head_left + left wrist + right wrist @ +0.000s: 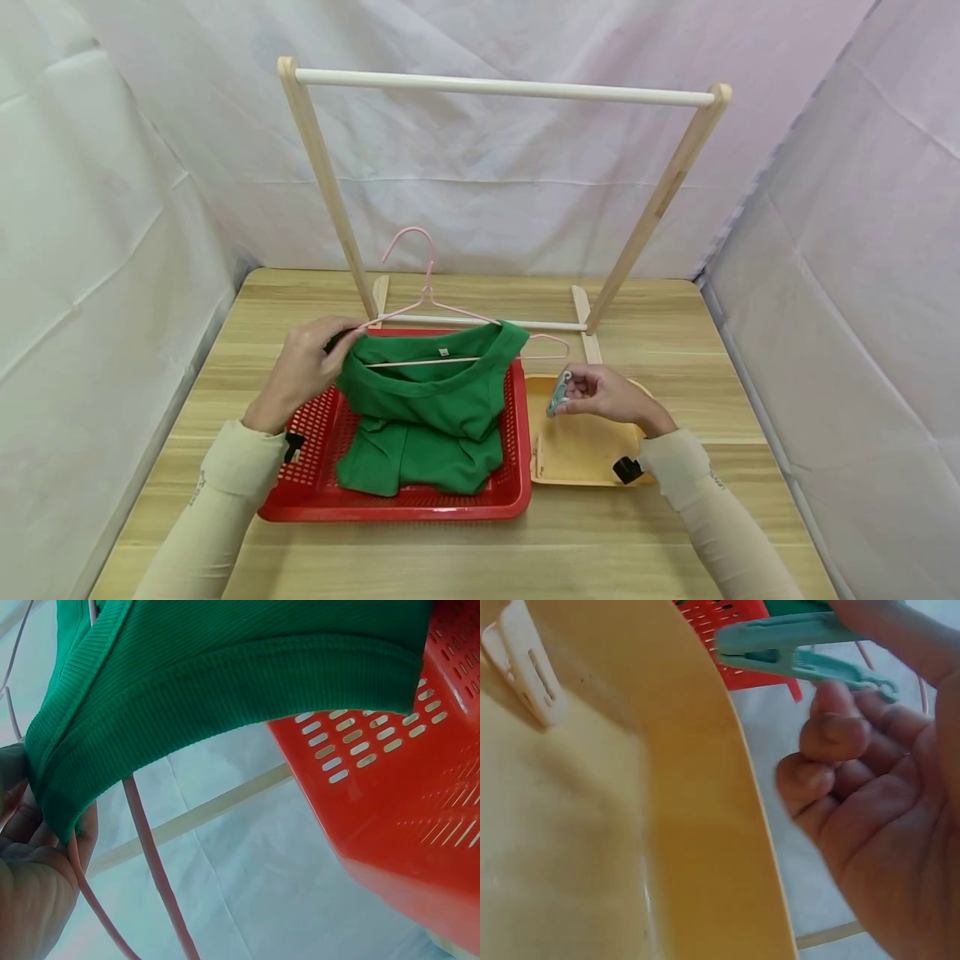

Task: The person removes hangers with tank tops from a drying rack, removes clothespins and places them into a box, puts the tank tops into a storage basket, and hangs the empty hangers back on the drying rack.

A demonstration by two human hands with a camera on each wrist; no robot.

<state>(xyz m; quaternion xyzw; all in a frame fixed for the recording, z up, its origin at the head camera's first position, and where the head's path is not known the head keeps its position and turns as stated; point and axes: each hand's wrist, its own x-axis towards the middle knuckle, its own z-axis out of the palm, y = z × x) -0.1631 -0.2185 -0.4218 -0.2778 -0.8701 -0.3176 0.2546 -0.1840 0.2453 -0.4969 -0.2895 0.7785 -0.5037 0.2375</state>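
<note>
A green ribbed tank top (431, 400) hangs on a pink wire hanger (427, 292), its lower part lying in the red basket (517, 492). My left hand (311, 358) pinches the top's left strap together with the hanger's arm; in the left wrist view the fingers partly hide behind the strap. The hanger's other end sticks out past the right strap. Over the yellow tray (592, 450) my right hand (607, 394) pinches a teal clothespin (787, 649) between thumb and fingers. A pale clothespin (529, 664) lies in the tray.
Behind the basket stands a wooden rack with a white top rail (502, 86) and a low white crossbar (480, 322). The tray sits right of the basket on the wooden table (420, 558). White cloth (90, 208) hangs round the back and sides.
</note>
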